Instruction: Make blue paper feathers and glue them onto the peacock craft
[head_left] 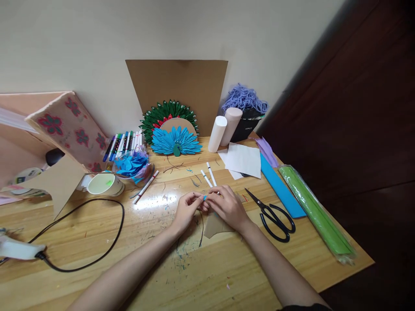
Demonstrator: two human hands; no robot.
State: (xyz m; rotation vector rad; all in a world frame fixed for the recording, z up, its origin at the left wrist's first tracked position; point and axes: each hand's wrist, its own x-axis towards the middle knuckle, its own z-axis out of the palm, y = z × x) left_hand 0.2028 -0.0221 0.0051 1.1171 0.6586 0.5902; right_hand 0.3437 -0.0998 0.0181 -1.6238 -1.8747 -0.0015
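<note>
Between the fingertips of both hands is a small blue piece of crepe paper (204, 198), mostly hidden by the fingers. My left hand (188, 209) pinches it from the left, and my right hand (227, 206) pinches it from the right. Under my right hand lies a scrap of cardboard (215, 228) on the table. Just beyond the hands are two white markers (209, 175). Black-handled scissors (272, 216) lie to the right of my right hand, blades pointing away to the left.
A paper peacock with a blue fan tail (177, 142) stands before a cardboard sheet (184, 82). At left are a bowl of blue scraps (131, 166), a paper cup (105, 185) and a corded glue gun (21, 249). Green wrapped paper (316, 214) and a blue strip (282, 185) lie right.
</note>
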